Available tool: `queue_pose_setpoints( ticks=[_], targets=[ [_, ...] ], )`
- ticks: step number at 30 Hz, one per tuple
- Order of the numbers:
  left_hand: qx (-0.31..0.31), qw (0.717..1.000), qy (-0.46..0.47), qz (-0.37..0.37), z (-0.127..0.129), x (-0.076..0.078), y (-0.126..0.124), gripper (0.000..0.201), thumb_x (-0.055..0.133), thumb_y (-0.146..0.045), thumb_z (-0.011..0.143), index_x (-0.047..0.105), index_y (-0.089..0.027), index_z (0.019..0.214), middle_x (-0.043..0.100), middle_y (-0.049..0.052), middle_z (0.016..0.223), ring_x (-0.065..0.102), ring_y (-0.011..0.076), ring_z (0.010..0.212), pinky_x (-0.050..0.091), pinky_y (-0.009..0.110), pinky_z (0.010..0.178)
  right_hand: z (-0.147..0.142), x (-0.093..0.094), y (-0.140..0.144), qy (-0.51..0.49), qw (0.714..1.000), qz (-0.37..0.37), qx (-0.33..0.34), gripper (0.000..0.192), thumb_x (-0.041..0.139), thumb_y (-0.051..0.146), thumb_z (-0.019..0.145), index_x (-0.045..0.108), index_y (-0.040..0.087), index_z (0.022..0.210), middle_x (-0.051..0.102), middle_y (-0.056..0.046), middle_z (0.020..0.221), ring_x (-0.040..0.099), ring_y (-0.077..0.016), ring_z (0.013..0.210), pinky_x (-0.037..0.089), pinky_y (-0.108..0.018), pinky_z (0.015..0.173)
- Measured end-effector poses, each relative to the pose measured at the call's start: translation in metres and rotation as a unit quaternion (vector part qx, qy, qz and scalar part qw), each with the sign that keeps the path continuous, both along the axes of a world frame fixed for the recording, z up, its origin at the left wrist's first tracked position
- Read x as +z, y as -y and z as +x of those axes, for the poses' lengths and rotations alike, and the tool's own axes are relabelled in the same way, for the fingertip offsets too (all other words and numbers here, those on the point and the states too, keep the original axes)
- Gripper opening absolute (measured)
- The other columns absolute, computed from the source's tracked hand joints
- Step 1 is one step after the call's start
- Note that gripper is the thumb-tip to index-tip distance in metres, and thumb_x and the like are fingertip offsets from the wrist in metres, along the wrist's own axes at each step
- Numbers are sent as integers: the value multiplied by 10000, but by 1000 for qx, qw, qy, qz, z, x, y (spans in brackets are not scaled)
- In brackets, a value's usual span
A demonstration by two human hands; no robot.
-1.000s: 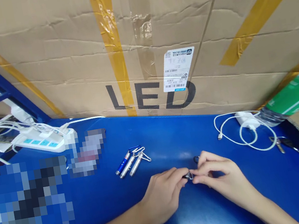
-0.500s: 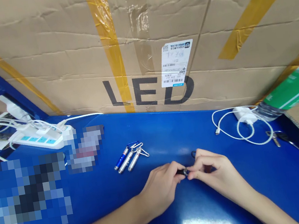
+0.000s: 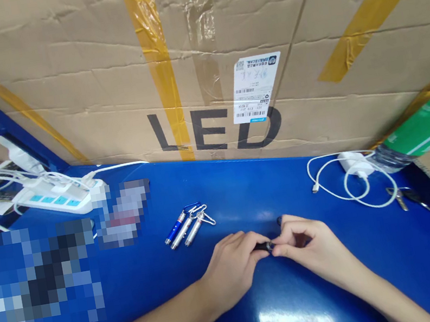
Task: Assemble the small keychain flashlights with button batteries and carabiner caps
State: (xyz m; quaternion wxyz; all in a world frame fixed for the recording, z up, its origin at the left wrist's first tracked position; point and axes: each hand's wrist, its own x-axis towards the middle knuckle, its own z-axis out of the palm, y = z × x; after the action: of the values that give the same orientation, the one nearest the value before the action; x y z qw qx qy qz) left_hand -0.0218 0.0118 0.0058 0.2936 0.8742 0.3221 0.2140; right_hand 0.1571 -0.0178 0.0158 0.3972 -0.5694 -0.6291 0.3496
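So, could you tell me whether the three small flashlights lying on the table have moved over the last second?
No. The three small flashlights keep the same spot below the LED lettering on the cardboard box; only the camera shifted slightly.

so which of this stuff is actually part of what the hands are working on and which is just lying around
In hand:
- small dark metal keychain torch, pinched between left hand and right hand
- three slim keychain torches, one blue and two silver, lying just left of the hands

Lying about:
- white coiled charger cable
- white power strip
- metal scissors
- brown cardboard box printed LED
- green-labelled plastic bottle
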Motion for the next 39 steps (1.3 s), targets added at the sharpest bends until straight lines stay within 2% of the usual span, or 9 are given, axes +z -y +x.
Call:
queue_pose_setpoints(
  ticks=[6, 17, 23, 39],
  targets=[
    [18, 999, 46, -2, 0, -3, 0, 143, 470, -157, 911, 588, -195, 982, 692, 12, 895, 637, 169, 807, 474, 281, 760, 1, -4, 1, -17, 1000, 13, -8, 306, 700, 366, 696, 579, 170, 495, 460, 32, 523, 427, -90, 464, 354, -209, 430],
    [18, 997, 71, -11, -1, -3, 1, 151, 479, -138, 904, 592, -185, 993, 691, 18, 896, 640, 169, 804, 475, 277, 754, -1, -2, 5, -31, 999, 11, -12, 277, 699, 351, 721, 603, 168, 536, 457, 31, 543, 422, -96, 492, 345, -224, 460],
    [17, 997, 70, -18, 0, -3, 2, 153, 482, -130, 900, 592, -190, 987, 692, 14, 896, 639, 168, 804, 470, 273, 757, 0, -7, 3, -19, 999, 28, -8, 300, 695, 398, 715, 629, 169, 532, 452, 29, 522, 416, -97, 483, 336, -226, 444],
    [17, 996, 79, -31, -1, -2, 3, 149, 504, -113, 891, 606, -151, 992, 693, 32, 895, 638, 168, 807, 453, 252, 759, 1, -6, 4, -13, 1000, 22, -9, 248, 693, 353, 720, 642, 177, 554, 460, 31, 542, 414, -87, 466, 326, -216, 426]
  ],
)
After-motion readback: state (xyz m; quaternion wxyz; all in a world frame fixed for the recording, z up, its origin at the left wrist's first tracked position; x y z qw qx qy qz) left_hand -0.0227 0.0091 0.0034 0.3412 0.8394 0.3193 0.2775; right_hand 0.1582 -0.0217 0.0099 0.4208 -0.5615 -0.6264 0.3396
